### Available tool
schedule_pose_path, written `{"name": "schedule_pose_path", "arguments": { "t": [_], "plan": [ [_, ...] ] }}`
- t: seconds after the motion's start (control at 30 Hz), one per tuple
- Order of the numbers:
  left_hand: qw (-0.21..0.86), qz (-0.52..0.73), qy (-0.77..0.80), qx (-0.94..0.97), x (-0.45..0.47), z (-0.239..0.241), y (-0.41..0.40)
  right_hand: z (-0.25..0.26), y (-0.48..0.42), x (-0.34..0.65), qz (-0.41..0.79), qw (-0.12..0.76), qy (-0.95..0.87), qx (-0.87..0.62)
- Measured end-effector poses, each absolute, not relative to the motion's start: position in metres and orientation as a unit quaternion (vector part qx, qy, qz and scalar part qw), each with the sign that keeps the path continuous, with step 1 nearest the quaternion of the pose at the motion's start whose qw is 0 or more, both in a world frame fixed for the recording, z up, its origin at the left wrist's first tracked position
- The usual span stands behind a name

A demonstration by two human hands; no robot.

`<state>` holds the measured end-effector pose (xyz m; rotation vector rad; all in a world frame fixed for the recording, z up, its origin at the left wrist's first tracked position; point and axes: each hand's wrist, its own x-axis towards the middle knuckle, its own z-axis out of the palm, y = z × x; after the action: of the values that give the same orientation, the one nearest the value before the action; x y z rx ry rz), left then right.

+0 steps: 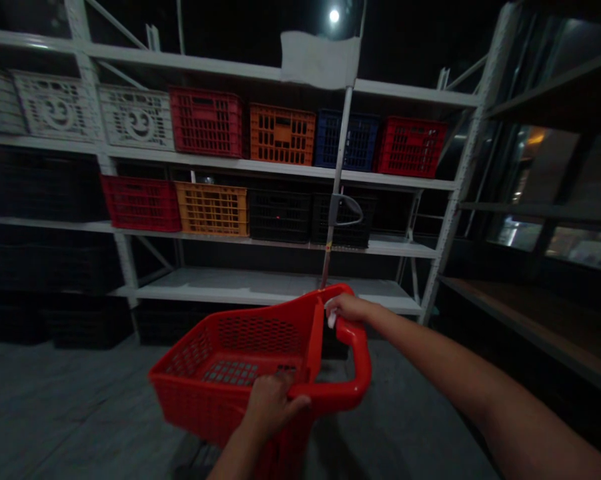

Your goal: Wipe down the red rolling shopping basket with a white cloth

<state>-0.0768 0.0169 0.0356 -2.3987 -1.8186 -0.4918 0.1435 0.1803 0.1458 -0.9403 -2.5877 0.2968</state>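
A red plastic basket (220, 363) with mesh sides and a looped red handle (358, 363) hangs in front of me, tilted, with nothing visible inside. My left hand (270, 403) is closed on the near rim of the basket beside the handle. My right hand (348, 308) grips the far top of the handle, fingers wrapped over it, with a small white bit showing under the fingers.
A white metal shelving rack (260, 283) faces me, holding white, red, orange, blue and black crates (282, 135) on its upper shelves; the lowest shelf is bare. A thin pole with a white sign (320, 60) stands before it. Darker shelves (530, 313) run along the right. Grey floor below.
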Motion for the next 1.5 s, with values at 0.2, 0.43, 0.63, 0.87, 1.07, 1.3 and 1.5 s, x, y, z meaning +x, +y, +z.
{"name": "schedule_pose_path", "arguments": {
  "t": [0.2, 0.43, 0.63, 0.87, 1.07, 1.3, 1.5],
  "plan": [
    [0.039, -0.170, -0.590, -0.789, -0.096, 0.034, 0.022, 0.150, 0.202, 0.171, 0.057, 0.235, -0.899, -0.364],
    [0.007, -0.200, -0.537, -0.819, -0.122, 0.041, 0.029, 0.100, 0.122, 0.168, 0.035, 0.404, -0.845, -0.349],
    [-0.008, -0.236, -0.512, -0.826, -0.149, 0.058, 0.019, 0.079, 0.054, 0.177, -0.018, 0.491, -0.824, -0.281],
    [0.029, -0.298, -0.580, -0.758, -0.086, 0.110, -0.012, 0.069, 0.038, 0.157, 0.001, 0.613, -0.697, -0.373],
    [0.034, -0.133, -0.677, -0.723, -0.003, 0.121, -0.018, 0.047, 0.026, 0.098, 0.033, 0.611, -0.727, -0.311],
    [0.038, -0.109, -0.698, -0.707, -0.016, 0.123, -0.020, 0.076, 0.052, 0.104, 0.038, 0.581, -0.733, -0.353],
    [0.039, -0.099, -0.695, -0.711, -0.028, 0.125, -0.022, 0.080, 0.114, 0.138, 0.063, 0.619, -0.608, -0.493]
  ]
}}
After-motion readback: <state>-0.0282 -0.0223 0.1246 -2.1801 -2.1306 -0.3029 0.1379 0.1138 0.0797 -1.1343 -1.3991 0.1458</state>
